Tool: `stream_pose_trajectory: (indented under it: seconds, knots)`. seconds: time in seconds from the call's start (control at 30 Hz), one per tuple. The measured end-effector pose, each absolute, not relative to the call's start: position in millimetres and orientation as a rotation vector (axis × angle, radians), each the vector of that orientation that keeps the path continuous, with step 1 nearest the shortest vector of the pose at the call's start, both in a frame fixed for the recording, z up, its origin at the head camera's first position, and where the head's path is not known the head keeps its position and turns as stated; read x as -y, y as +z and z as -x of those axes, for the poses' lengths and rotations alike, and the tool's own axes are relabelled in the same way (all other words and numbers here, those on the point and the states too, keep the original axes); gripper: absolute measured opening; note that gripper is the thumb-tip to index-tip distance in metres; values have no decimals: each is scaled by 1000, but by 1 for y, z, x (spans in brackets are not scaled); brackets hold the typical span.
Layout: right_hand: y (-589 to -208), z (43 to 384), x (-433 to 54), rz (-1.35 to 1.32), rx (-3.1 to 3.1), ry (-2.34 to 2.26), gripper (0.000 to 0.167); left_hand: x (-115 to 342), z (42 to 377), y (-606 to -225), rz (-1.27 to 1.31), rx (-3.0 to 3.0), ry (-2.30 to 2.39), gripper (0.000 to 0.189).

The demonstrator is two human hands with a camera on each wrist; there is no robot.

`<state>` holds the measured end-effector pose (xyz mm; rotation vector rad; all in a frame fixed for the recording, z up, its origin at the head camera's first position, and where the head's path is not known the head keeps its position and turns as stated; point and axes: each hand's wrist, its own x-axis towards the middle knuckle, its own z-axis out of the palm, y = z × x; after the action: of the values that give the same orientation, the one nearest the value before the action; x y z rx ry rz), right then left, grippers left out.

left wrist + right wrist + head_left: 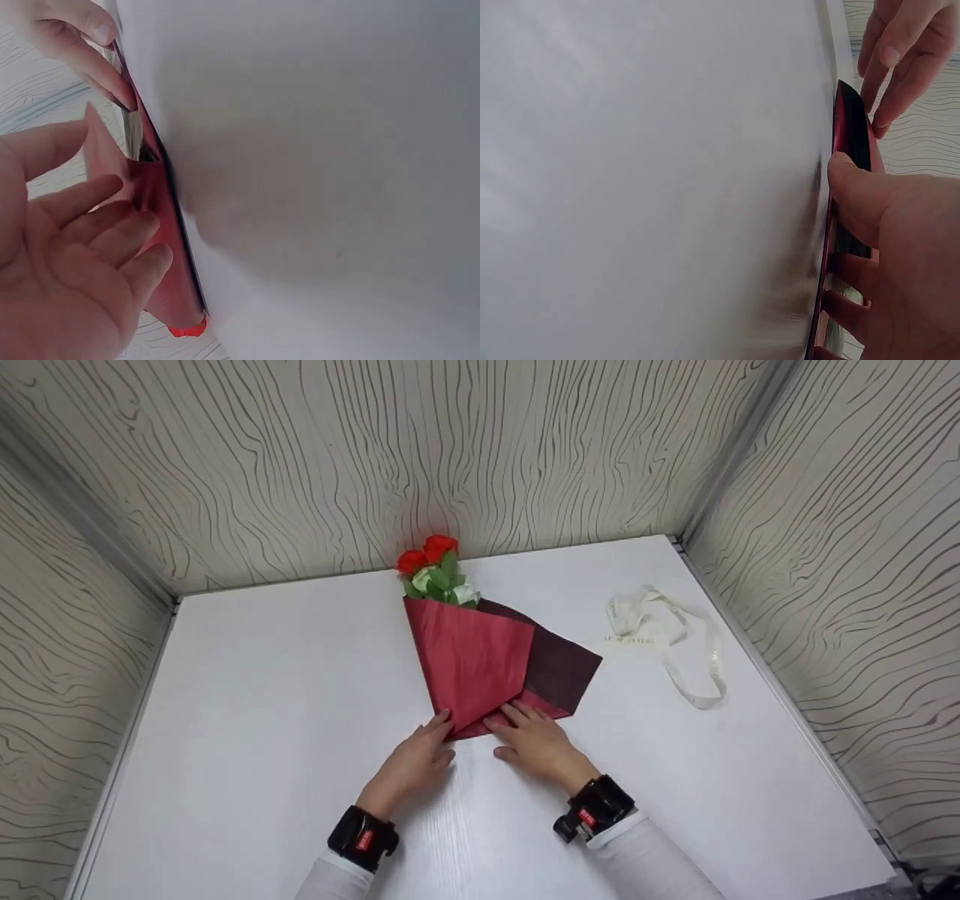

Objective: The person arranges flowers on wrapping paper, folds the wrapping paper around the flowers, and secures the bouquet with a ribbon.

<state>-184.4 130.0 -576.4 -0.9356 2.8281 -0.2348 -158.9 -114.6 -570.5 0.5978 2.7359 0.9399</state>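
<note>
A bouquet of red roses (441, 547) with pale blooms (465, 594) and green leaves pokes out of wrapping paper (472, 660). The paper is red on one side and dark maroon on the other; its left flap lies folded over the stems, hiding them. My left hand (411, 765) touches the paper's lower left corner, its fingers loosely extended in the left wrist view. At the lower edge, fingers of my right hand (540, 746) rest on the paper beside the fold. The right side of the paper, showing the dark maroon face (562, 664), lies spread out.
To the right on the white table (262, 697) lies a loosely looped, cream ribbon (694, 660) with faint lettering. Wood-grain patterned panels (337, 457) enclose the table at the back and both sides. The rose heads sit close to the back panel.
</note>
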Motion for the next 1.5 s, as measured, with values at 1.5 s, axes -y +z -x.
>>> stream_pose_trajectory:
  seconds: [1.5]
  knots:
    - [-568,191,-154,681,-2993,-331,33,113,161,-577,-849,-2750,712,47]
